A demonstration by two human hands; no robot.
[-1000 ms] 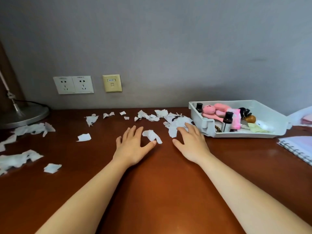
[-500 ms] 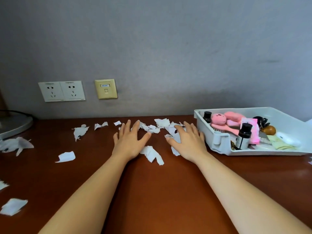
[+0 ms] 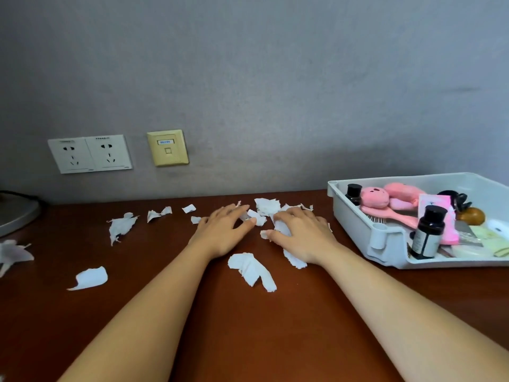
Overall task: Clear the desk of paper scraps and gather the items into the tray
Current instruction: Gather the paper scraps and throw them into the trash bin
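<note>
White paper scraps lie scattered on the brown desk (image 3: 248, 340). A cluster of scraps (image 3: 265, 206) sits near the wall, and both hands rest palm down on it. My left hand (image 3: 223, 232) lies flat with fingers spread, its fingertips on small scraps. My right hand (image 3: 300, 237) covers several scraps, with its fingers curled over them. A larger scrap (image 3: 252, 268) lies just in front of the hands. The white tray (image 3: 355, 230) stands at the right, holding a pink plush toy (image 3: 377, 198), a pink brush, two dark bottles (image 3: 428, 230) and other small items.
More scraps lie to the left: one (image 3: 89, 278) near the front, one (image 3: 119, 227) further back, small ones (image 3: 159, 213) by the wall. A grey lamp base (image 3: 13, 216) sits at the far left. Wall sockets (image 3: 89, 154) are above the desk.
Both hands have slid forward toward the wall onto the scrap cluster and drawn closer together. The larger scrap that lay between them now lies in front of them. The camera has turned right.
</note>
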